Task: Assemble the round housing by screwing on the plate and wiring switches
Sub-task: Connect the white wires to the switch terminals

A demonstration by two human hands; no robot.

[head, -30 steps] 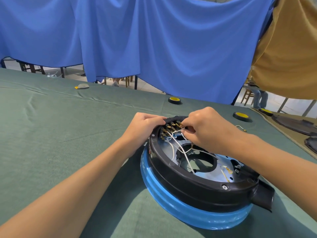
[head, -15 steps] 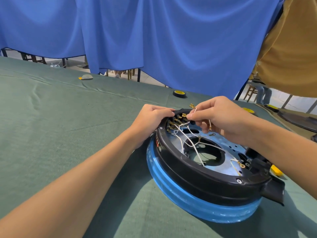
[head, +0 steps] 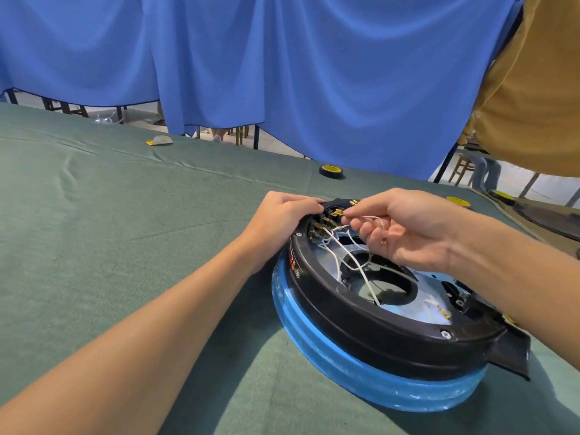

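The round housing (head: pixel 361 337) lies flat on the green table, a black ring over a blue-wrapped rim, with a shiny metal plate (head: pixel 405 304) inside it. At its far edge sits a switch block with brass terminals (head: pixel 323 224) and several white wires (head: pixel 348 262) leading down to the plate. My left hand (head: pixel 285 215) grips the housing's far-left rim beside the switches. My right hand (head: pixel 405 227) pinches a white wire with a brass connector at the top of the switch block; more wire loops through its curled fingers.
Two black-and-yellow tape rolls lie at the back, one (head: pixel 331 171) in the middle, another (head: pixel 458 201) behind my right wrist. A small flat object (head: pixel 160 140) lies at the far left. Blue curtains hang behind the table. Dark round parts (head: pixel 546 216) sit at far right.
My right hand has moved the brass connector back down toward the top of the switch block after lifting it. My left hand keeps its hold on the rim. The view has shifted slightly.
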